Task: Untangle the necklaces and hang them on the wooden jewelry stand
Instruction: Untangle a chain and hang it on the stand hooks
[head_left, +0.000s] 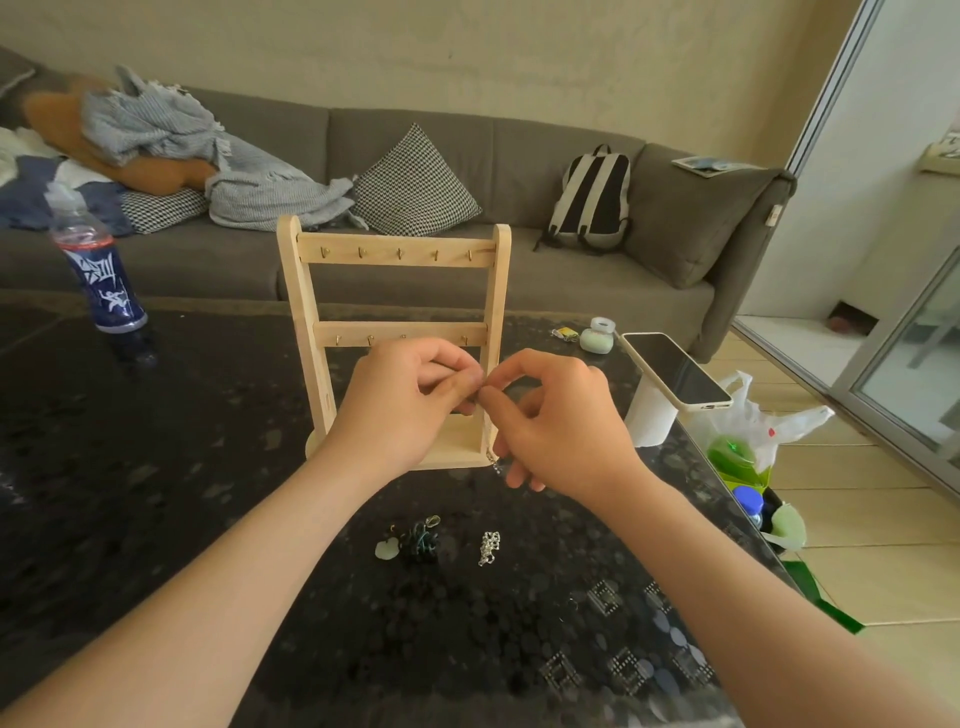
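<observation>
The wooden jewelry stand (395, 291) stands upright on the dark table, with two hook bars that carry nothing. In front of its lower bar my left hand (410, 400) and my right hand (561, 421) meet, both pinching a thin silver chain (491, 447) that dangles down from the fingertips. Nearer to me on the table lie a dark green cord necklace with a pale jade pendant (415, 540) in a tangle and a small silver chain (489, 546) in a heap.
A blue plastic bottle (101, 270) stands at the table's far left. A phone (675, 371) rests on a white cup at the right, beside a small pale green case (596, 338). Plastic bags (748, 447) sit past the table's right edge. A grey sofa runs behind.
</observation>
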